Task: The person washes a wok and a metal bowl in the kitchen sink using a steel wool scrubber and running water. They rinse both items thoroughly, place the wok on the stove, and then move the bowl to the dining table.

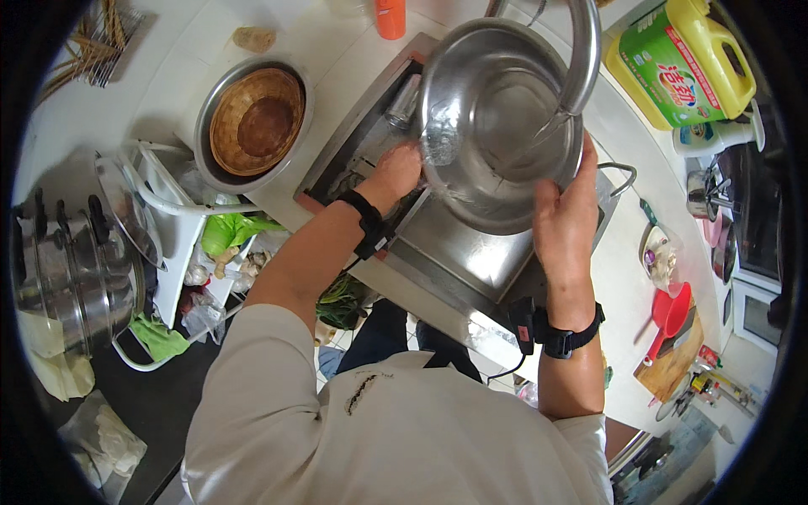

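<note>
Both my hands hold a large stainless steel basin (492, 196) tilted above a double kitchen sink (467, 246). My right hand (568, 221) grips its right rim, thumb on the near side. At the left rim is my left hand (399, 169), its fingers partly hidden behind the basin. A curved metal faucet (582, 60) reaches over the basin, and a thin stream of water (548, 129) runs from it into the bowl. Water also shows at the basin's left rim. Below, a metal cylinder (403, 104) lies in the left sink compartment.
Left of the sink, a woven basket (227, 136) sits inside a metal bowl (201, 148). A yellow jug (685, 69) and a white bottle (713, 136) lie at the right. A red ladle (670, 314) rests over a wooden cutting board (688, 350). A white rack (170, 252) holds vegetables.
</note>
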`<action>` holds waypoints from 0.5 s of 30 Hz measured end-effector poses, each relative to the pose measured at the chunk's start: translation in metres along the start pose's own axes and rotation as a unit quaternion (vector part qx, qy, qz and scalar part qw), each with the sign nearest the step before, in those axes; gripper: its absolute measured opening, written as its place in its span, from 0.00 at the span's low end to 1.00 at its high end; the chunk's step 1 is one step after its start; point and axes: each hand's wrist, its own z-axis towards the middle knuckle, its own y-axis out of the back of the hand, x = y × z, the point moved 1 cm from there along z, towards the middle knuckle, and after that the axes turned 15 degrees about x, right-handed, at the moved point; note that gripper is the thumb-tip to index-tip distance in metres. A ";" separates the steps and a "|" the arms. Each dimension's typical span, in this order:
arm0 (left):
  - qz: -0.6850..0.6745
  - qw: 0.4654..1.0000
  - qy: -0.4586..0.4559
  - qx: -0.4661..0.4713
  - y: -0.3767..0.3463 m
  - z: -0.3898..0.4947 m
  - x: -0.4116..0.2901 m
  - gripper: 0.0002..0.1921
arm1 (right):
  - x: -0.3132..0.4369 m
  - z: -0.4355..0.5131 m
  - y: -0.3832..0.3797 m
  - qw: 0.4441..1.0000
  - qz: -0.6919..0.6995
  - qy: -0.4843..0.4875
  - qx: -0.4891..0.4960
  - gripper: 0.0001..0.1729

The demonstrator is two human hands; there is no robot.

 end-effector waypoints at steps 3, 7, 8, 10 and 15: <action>0.013 0.998 0.047 -0.026 0.005 -0.003 0.005 0.11 | -0.004 0.000 0.003 0.999 -0.004 0.030 -0.013 0.40; 0.036 0.995 0.098 0.003 0.018 -0.035 0.029 0.09 | -0.009 0.000 0.004 0.999 0.002 0.042 -0.015 0.40; 0.079 0.993 0.080 0.046 0.016 -0.045 0.028 0.09 | -0.010 0.000 0.003 0.999 0.007 0.047 -0.013 0.40; 0.076 0.988 0.076 0.113 0.013 -0.054 0.028 0.08 | -0.010 -0.002 0.002 0.999 0.014 0.039 -0.007 0.40; 0.029 0.993 0.096 -0.055 0.009 -0.028 0.033 0.09 | -0.005 -0.008 -0.003 1.000 0.018 0.001 0.012 0.40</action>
